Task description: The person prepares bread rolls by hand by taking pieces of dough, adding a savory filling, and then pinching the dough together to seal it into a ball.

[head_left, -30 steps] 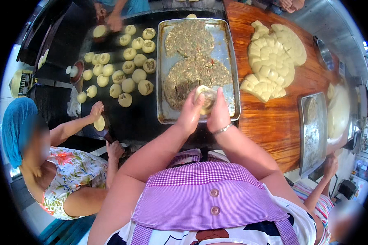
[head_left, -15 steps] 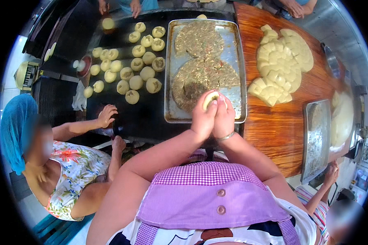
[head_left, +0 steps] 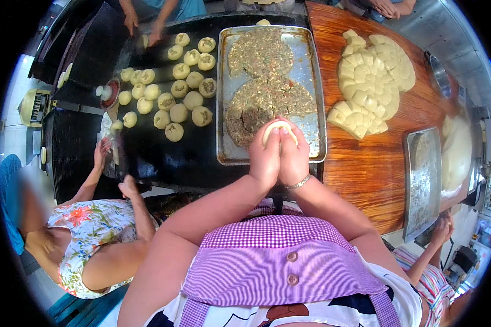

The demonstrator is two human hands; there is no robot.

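Observation:
My left hand (head_left: pixel 263 157) and right hand (head_left: pixel 295 157) are pressed together, cupped around one pale piece of dough (head_left: pixel 278 125). Its curved edge shows above my thumbs; its underside and any filling inside are hidden. Both hands hover over the near part of a metal tray (head_left: pixel 317 143). Spread across that tray is a speckled brown filling (head_left: pixel 262 52) in two rounded slabs, the nearer one scored with lines and partly dug away.
Several round filled dough balls (head_left: pixel 178 113) sit on the black worktop to the left. Cut dough chunks (head_left: pixel 368 82) cover part of the wooden board (head_left: pixel 365 174) at right, beside another metal tray (head_left: pixel 423 185). A co-worker's hand (head_left: pixel 101 152) is at the left; others work across the table.
My hands have come slightly nearer and closed further over the dough, which shows less of its inside. The left co-worker's hands moved left; a far co-worker's hands reached onto the black worktop.

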